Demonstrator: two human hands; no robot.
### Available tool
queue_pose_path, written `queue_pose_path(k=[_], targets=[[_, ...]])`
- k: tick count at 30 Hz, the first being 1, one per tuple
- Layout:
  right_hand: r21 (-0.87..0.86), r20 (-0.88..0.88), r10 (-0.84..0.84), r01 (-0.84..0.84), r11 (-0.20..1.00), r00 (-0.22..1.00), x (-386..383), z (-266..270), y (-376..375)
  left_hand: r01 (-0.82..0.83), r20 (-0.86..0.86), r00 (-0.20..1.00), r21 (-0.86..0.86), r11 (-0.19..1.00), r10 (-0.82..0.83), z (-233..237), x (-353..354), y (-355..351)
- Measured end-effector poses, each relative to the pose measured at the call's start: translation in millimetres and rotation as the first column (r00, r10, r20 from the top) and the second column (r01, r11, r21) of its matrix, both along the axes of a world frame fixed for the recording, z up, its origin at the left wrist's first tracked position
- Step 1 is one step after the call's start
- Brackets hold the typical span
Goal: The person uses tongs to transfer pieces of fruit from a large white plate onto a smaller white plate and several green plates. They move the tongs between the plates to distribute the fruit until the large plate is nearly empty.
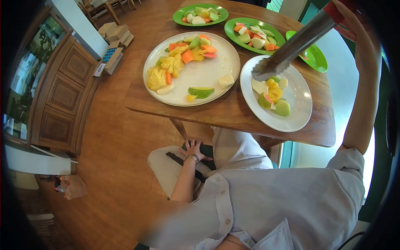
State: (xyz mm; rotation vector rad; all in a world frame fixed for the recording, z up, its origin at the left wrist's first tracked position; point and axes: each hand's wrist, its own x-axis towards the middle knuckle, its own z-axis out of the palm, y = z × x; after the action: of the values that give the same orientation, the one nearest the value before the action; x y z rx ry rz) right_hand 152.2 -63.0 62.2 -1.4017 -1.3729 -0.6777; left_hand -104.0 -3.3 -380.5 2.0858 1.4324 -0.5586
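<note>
My right hand (353, 26), raised at the upper right, grips the red handle of metal tongs (298, 43). The scalloped tips of the tongs hang over a white oval plate (298, 110) with cut fruit (271, 93) on it, pale green, white and yellow pieces. Down by my lap, my left hand (193, 151) lies flat with fingers spread on a dark surface between my legs. Left of the oval plate is a large round cream plate (208, 75), where pineapple slices (173, 64), orange chunks and green pieces form a curve along its upper left side.
Two green plates of cut fruit (177, 17) (277, 33) stand at the back of the wooden table (233, 112). Another green plate (321, 62) sits partly behind the tongs. A wooden cabinet (68, 89), cardboard boxes (114, 35) and a paper bag (76, 186) are on the left.
</note>
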Motion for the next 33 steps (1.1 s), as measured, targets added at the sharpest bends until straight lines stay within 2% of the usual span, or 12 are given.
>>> queue_pose_path(k=[6,9,10,12,15,20,23,25,28,29,31,33], targets=[[-0.027,-0.021,0.150,-0.150,0.988,0.988,-11.8,-2.5,13.6,0.003,-0.020,1.000,-0.006,1.000,-0.003,4.6,1.7,-0.1],[-0.063,-0.195,0.424,-0.442,0.895,0.885,-7.2,-2.9,23.3,0.010,-0.035,0.999,-0.061,0.998,-0.012,14.0,2.6,0.6],[-0.056,-0.195,0.424,-0.442,0.895,0.884,-6.6,-1.4,25.2,0.011,-0.039,0.999,-0.054,0.998,-0.013,14.9,3.0,0.7],[-0.140,-0.395,0.532,-0.621,0.771,0.749,-4.1,2.1,30.4,0.008,-0.041,0.999,-0.061,0.998,-0.010,16.7,3.7,0.3],[-0.089,-0.448,0.571,-0.669,0.738,0.689,-7.3,-2.4,41.1,0.014,-0.043,0.999,-0.057,0.998,-0.016,17.8,3.9,-0.4],[-0.121,-0.437,0.540,-0.642,0.757,0.719,-12.4,-5.7,48.2,0.003,-0.027,1.000,-0.056,0.998,-0.004,17.4,3.3,-1.0],[-0.098,-0.409,0.549,-0.633,0.768,0.729,-13.9,-8.3,49.2,0.001,-0.024,1.000,-0.058,0.998,-0.003,18.9,2.8,-0.5],[-0.021,-0.299,0.622,-0.657,0.754,0.723,-11.5,-11.0,50.4,0.006,-0.025,1.000,-0.061,0.998,-0.007,18.3,3.2,-1.0],[-0.015,-0.296,0.577,-0.607,0.794,0.762,-8.8,-3.7,37.0,-0.002,-0.012,1.000,-0.062,0.998,0.001,18.6,3.7,-1.1],[-0.050,-0.310,0.537,-0.578,0.815,0.785,-9.5,1.3,28.7,0.000,-0.029,1.000,-0.061,0.998,-0.001,21.6,4.7,-1.1],[-0.080,-0.098,0.357,-0.365,0.928,0.929,-5.1,1.5,20.9,0.001,-0.048,0.999,-0.063,0.998,-0.004,20.8,4.6,-0.4],[-0.079,0.013,0.172,-0.170,0.982,0.985,-10.1,3.5,11.0,0.000,-0.022,1.000,-0.038,0.999,-0.001,4.0,1.2,0.7]])
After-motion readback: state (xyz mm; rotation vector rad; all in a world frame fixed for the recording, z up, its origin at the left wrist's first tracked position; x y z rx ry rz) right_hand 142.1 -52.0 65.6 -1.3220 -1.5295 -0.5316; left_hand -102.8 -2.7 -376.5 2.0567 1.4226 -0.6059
